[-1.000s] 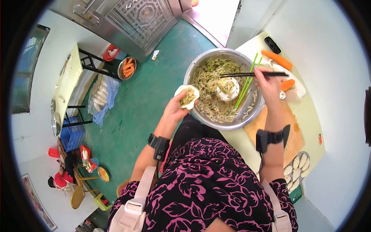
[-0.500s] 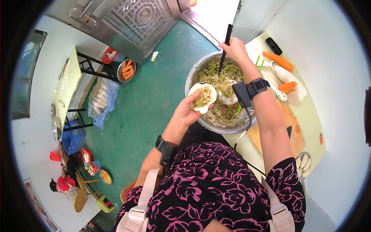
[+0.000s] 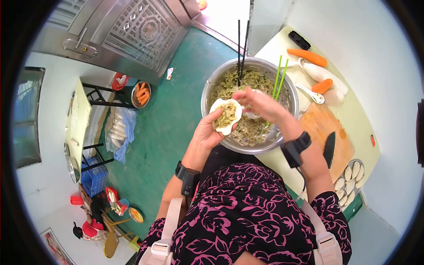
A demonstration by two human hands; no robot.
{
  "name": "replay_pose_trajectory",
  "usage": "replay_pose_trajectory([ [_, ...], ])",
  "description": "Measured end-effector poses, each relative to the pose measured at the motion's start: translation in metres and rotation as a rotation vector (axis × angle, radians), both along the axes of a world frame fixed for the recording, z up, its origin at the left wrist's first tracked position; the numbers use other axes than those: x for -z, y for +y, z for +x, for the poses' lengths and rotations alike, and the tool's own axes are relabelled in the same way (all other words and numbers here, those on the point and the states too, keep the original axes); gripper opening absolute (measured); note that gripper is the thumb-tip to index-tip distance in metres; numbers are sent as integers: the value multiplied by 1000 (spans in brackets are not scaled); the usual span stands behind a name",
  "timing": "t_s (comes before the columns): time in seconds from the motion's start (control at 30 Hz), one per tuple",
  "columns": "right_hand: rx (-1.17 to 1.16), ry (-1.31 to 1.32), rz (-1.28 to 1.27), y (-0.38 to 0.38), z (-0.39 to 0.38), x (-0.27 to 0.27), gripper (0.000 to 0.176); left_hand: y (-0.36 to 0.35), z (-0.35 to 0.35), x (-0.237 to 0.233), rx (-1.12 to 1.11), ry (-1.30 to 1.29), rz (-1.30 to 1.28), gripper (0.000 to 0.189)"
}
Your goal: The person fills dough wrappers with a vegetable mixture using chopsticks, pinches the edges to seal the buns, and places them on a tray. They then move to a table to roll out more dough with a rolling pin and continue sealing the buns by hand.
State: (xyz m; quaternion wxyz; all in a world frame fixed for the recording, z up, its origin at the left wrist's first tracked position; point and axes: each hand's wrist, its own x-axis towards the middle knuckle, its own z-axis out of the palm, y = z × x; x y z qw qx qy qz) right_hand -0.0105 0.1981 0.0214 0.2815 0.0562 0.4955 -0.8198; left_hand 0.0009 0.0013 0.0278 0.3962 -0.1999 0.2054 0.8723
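From my remote seat, the change is plain: half a second ago the right hand (image 3: 261, 104) was up over the far rim with the black chopsticks (image 3: 241, 46) in its grip. Now it has let them go. They stand nearly upright, tips sunk in the shredded green filling (image 3: 252, 129) at the back of the steel bowl (image 3: 206, 94).

The freed right hand has come across to the dumpling wrapper (image 3: 226, 116), and its fingertips meet the wrapper's right edge. I cannot tell from here whether they are pinching the dough or only touching it.

The left hand (image 3: 206, 131) is cupped under the wrapper and holds it, loaded with a strip of filling, just over the near left rim of the bowl. It sits a little lower and closer to the body than before.

To my eye, loading is over and the work has passed to the dough itself — both hands are together on one piece.

On the table to the right lie green chopsticks (image 3: 279, 73) propped in the bowl, a carrot (image 3: 307, 56), a cutting board (image 3: 324, 126) with a knife (image 3: 329, 149), and a tray of finished dumplings (image 3: 351, 178).
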Motion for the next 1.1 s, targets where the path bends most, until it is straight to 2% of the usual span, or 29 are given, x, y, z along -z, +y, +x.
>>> replay_pose_trajectory([
  [0.03,-11,-64,-116,-3,11,4,52,2,0,0,14,11,12,39],
  [0.1,41,-105,-170,-2,26,5,46,9,2,-4,48,29,-34,38],
  [0.3,101,-104,-83,19,41,3,37,15,7,-2,96,10,-139,37],
  [0.4,168,-80,73,26,46,-2,30,17,9,-1,70,-1,-182,36],
  [0.53,181,115,213,24,51,-16,25,17,13,6,80,-31,-109,37],
  [0.63,244,145,377,20,50,-9,23,16,13,6,91,-31,-65,37],
  [0.73,133,-40,62,15,56,-1,21,15,13,4,110,-15,-41,37],
  [0.97,113,-49,205,10,58,9,14,11,19,5,138,-22,-34,36],
  [1.07,58,5,280,9,58,5,15,11,22,5,150,-14,-54,37],
  [1.1,92,73,378,8,59,5,16,12,23,6,152,-13,-67,37],
])
